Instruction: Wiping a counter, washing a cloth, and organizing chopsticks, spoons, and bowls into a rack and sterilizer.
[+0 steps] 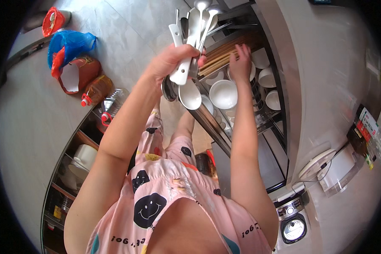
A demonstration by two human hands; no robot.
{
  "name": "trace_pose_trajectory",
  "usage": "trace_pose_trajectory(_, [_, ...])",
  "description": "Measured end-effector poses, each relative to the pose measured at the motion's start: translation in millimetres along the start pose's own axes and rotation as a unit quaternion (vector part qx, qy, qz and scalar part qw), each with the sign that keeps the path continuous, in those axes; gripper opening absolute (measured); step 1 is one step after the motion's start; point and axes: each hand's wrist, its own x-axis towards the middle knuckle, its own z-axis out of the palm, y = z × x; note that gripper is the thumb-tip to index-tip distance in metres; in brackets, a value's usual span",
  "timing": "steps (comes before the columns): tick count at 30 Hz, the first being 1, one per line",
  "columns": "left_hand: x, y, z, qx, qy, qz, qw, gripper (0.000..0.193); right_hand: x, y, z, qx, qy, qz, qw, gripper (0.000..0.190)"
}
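My left hand [177,60] is closed around a bundle of spoons and other utensils. White ceramic spoons [190,95], metal spoons [203,4] and white handles with holes [183,71] stick out of it above and below. My right hand [241,62] reaches into the open drawer, over wooden chopsticks [219,62] that lie side by side at its far end. Its fingertips are by the chopsticks; whether they pinch any is unclear. White bowls [223,94] stand in the drawer beside and below my right wrist.
More white bowls [267,77] sit in the drawer rack at right, under the grey counter [317,79]. At left are oil bottles [98,89], a blue plastic bag [71,44] and open shelves holding a white pot [85,157]. A rice cooker [293,228] stands at lower right.
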Motion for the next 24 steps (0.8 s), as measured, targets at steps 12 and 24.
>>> trace_pose_trajectory(12, [2,-8,13,0.113,0.085,-0.009,0.990,0.010,7,-149,-91,0.675,-0.191,0.269,0.660,0.030])
trace_pose_trajectory(24, [111,-65,37,0.445,0.066,-0.149,0.880,0.020,-29,-35,-37,0.704,-0.072,0.440,0.553,0.017])
